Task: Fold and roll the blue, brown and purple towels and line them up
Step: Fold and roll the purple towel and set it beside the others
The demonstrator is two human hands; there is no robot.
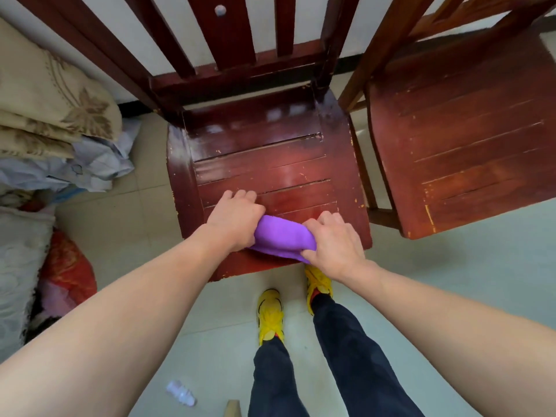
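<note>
The dark red wooden chair (pixel 270 164) carried the work. The purple towel (pixel 279 236) lay at the front edge of its slatted seat, bunched into a thick, half-made roll. It looked soft, light and limp, likely to spring loose or sag if let go, so it would best be held at both ends with pressure kept along its length. The left hand (pixel 234 218) had its grip clamped over the towel's left end, fingers curled down onto it. The right hand (pixel 334 242) had its grip closed on the right end, thumb tucked beneath.

A second chair (pixel 466 139) stood just beside, to the right, with nothing on the part of its seat in view. Folded beige bedding (pixel 51 106) was piled at the left, over crumpled pale cloth (pixel 99 161) and a red bag (pixel 66 266). Yellow shoes (pixel 269 314) stood near the chair's front. A small plastic bottle (pixel 180 392) lay on the floor. Nothing blocked the seat behind the roll. No blue or brown towel was in view.
</note>
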